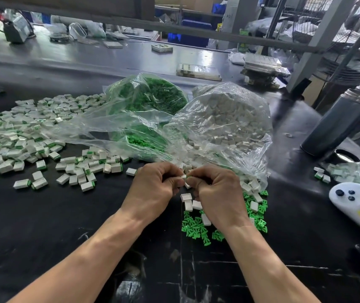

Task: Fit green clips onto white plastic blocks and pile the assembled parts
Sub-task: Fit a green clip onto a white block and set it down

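Near the middle of the black table [43, 226], the person's left hand [152, 189] and right hand [216, 193] meet, fingers curled in toward each other. The left fingers pinch a white block [183, 177], and the right fingers pinch a green clip [189, 176] against its end; whether the clip is fully seated cannot be told, since the fingers hide most of the joint. Judging by how things lie, the job is well under way but far from finished. A broad pile of assembled parts [21, 136], white with green showing at one end, spreads across the left side of the table, with a looser scatter trailing toward the hands. Much stock is left: a clear bag of green clips [150, 97] sits at the far middle, and a fuller bag of white blocks [227, 119] lies just to its right, its open mouth spilling blocks toward the hands. Just under and to the near right of the hands lie loose white blocks [187, 201] and a heap of loose green clips [194, 228], ready for the next fits. At the right edge a smaller bag of parts [356, 173] rests beside a white device [349, 197], and a dark flask [336, 123] stands farther back.
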A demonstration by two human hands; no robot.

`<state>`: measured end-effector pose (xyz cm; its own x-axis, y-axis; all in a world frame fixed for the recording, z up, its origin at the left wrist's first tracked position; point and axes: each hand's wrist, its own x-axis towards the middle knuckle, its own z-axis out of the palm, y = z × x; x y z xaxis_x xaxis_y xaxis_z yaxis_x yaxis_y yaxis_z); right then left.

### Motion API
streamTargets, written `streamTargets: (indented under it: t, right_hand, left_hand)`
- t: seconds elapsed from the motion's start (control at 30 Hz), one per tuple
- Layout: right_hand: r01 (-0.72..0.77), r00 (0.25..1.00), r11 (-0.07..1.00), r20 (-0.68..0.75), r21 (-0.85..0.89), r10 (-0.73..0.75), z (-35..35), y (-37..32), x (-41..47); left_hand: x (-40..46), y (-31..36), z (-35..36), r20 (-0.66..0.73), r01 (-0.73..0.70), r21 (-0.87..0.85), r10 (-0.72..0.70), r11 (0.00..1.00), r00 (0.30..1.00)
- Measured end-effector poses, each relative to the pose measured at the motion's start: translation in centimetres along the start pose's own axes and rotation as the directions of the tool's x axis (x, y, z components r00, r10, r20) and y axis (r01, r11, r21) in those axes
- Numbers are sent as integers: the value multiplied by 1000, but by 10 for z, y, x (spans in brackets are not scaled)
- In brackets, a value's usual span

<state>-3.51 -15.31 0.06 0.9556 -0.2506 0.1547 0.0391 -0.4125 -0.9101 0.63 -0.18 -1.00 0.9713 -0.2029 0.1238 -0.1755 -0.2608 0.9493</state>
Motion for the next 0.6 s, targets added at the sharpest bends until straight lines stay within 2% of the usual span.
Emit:
streamTargets:
  t: [0.3, 0.6]
  right_hand:
    - [-75, 996, 980, -26, 182, 81, 1, -1, -2]
    - [-104, 994, 979, 37, 174, 99, -3, -6, -2]
  left_hand:
    - [2, -3, 2, -6, 9, -104, -10, 995, 1000]
    - [2, -4, 0, 3, -45, -29, 45, 999, 999]
